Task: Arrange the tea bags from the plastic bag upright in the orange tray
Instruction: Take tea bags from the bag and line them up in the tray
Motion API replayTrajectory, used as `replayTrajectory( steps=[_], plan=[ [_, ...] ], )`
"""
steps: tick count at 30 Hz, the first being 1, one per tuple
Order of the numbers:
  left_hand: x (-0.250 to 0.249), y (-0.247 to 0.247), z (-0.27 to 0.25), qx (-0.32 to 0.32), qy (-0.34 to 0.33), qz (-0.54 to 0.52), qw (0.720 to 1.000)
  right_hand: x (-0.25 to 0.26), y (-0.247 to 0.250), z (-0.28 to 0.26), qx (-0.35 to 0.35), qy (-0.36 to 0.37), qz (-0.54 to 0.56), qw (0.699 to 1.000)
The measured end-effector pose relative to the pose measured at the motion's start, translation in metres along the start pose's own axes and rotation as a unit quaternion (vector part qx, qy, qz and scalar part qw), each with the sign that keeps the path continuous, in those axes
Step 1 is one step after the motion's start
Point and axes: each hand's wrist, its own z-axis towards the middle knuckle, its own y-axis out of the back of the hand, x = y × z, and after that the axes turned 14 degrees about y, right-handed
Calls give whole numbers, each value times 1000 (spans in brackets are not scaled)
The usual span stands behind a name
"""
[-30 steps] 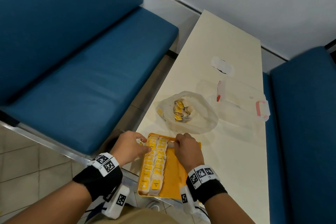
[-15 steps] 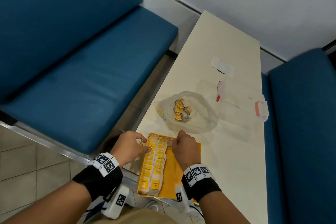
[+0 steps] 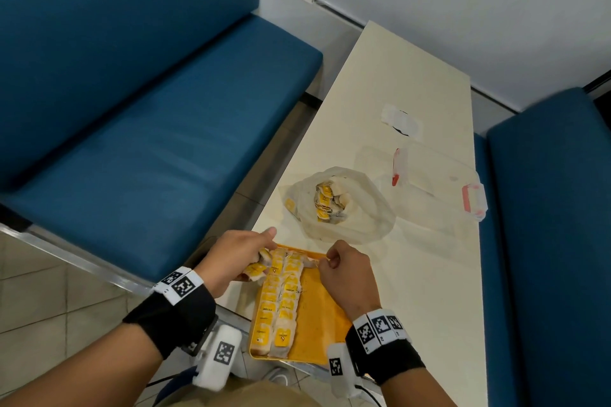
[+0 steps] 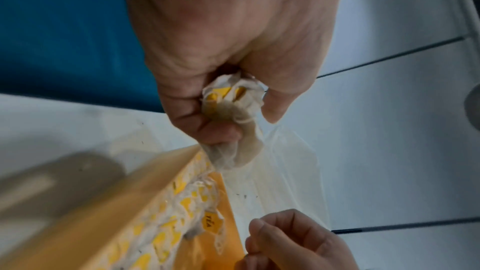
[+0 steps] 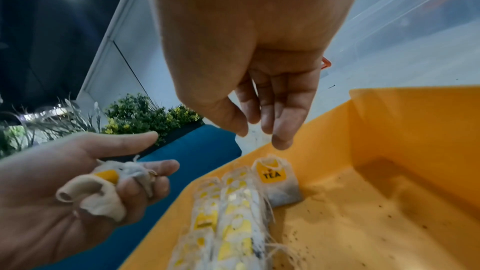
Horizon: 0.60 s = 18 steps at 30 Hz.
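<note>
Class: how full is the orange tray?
Partly full. The orange tray holds two rows of tea bags along its left side; its right side shows bare, speckled floor.

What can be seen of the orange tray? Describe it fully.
The orange tray is a shallow rectangular plastic tray with low raised walls, lying flat at the near edge of the cream table. Two rows of tea bags with yellow tags fill its left side; one more bag stands at the far end beside them. The bare right side shows dark tea specks. The right hand hovers over its far end.
</note>
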Motion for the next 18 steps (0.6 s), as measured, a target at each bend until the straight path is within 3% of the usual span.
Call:
replayTrajectory(
  steps=[5, 11, 14, 18],
  plan=[
    [-6, -10, 0, 106, 70, -104, 986, 17, 13, -15, 24, 130, 97, 986],
    [-7, -25, 0, 135, 72, -126, 980, 35, 23, -23, 62, 242, 135, 959],
    [-7, -31, 0, 130, 62, -131, 981, 39, 24, -25, 80, 222, 119, 964],
    [-9, -38, -3, 100, 29, -147, 984, 40, 24, -22, 41, 78, 125, 988]
  ],
)
